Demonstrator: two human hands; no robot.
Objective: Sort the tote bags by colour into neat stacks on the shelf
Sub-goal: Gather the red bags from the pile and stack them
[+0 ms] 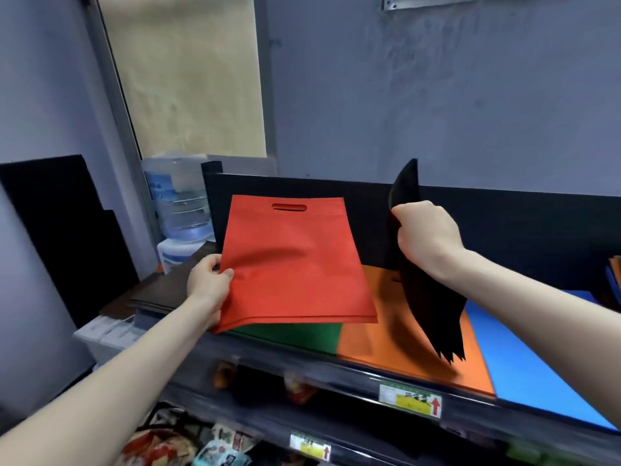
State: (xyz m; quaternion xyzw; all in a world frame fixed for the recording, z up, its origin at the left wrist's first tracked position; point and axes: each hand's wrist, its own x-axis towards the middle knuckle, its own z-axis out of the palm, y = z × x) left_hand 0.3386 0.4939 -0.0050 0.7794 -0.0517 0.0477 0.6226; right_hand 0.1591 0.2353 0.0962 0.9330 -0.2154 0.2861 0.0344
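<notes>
My left hand [210, 285] grips the left edge of a small stack of red tote bags [295, 264], held flat just above a green bag [295, 336] on the shelf [336, 368]. My right hand [428, 237] clutches a bundle of black tote bags [431, 307] that hangs edge-on over the orange stack [386, 327]. A blue stack [524, 361] lies to the right of the orange one.
A black back panel [504, 230] closes the shelf behind the bags. More coloured bags [615, 277] sit at the far right edge. A water bottle [179, 196] stands to the left, and packaged goods [188, 445] fill the lower shelves.
</notes>
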